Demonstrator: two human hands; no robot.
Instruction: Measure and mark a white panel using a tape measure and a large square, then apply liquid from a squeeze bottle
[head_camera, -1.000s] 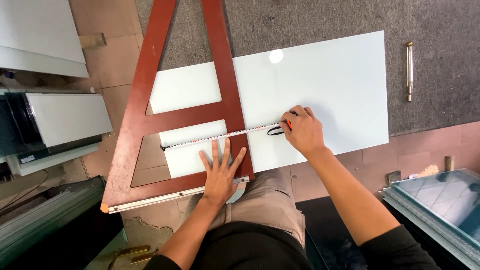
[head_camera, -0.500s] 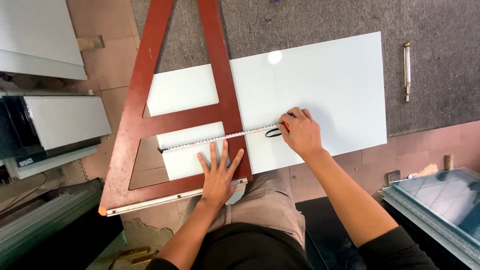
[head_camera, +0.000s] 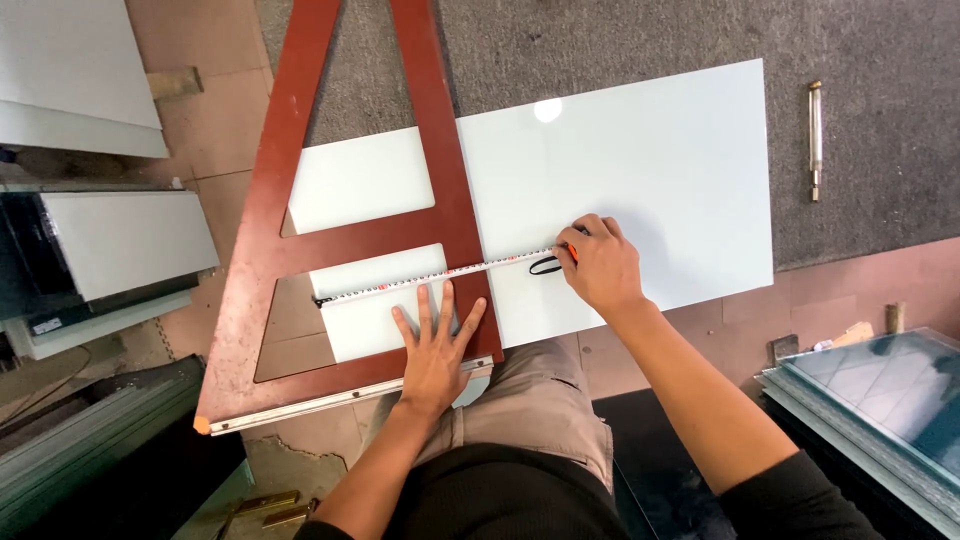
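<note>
Head view: my left hand presses flat, fingers spread, on the brown wooden square; my right hand pinches the tape measure across the white glass sheet, probably slippery and fragile.

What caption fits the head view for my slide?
Left hand flat on a red-brown A-shaped frame, right hand holding a tape measure stretched across a white glass sheet on grey carpet.
</note>
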